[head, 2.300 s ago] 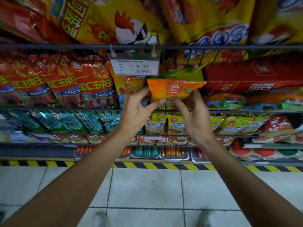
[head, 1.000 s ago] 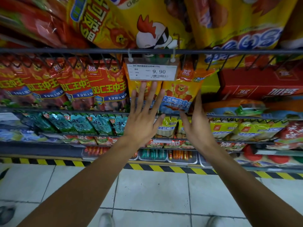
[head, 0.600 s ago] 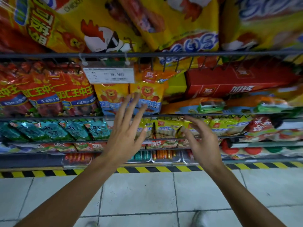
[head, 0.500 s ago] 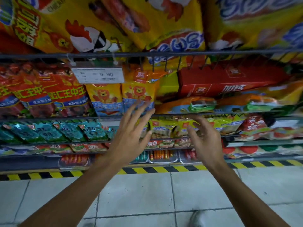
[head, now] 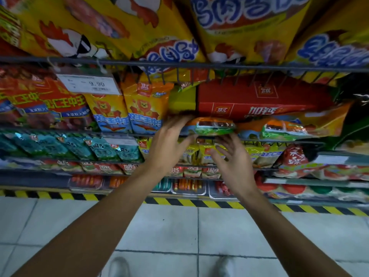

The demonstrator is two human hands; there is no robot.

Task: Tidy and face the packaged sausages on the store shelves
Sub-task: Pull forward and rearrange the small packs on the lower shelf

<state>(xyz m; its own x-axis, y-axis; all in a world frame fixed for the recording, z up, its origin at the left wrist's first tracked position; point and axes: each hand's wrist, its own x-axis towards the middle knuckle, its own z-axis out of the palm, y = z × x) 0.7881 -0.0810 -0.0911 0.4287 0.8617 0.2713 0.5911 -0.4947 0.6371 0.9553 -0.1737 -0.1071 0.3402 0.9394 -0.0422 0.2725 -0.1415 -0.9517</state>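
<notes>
Left hand touches the orange-green sausage pack under the red box; right hand spread just below the pack.

Left fingertips: we are losing the left hand fingertips in blur against the flat orange-and-green sausage pack; contact cannot be told.
Price tag: we are reading only 9.90 on the white hanging price tag; the smaller print is smearing.
Top packs: the frame edge is cropping the large yellow chicken-printed bags.
Shoes: the bottom edge is cutting off the pale shoes.
</notes>
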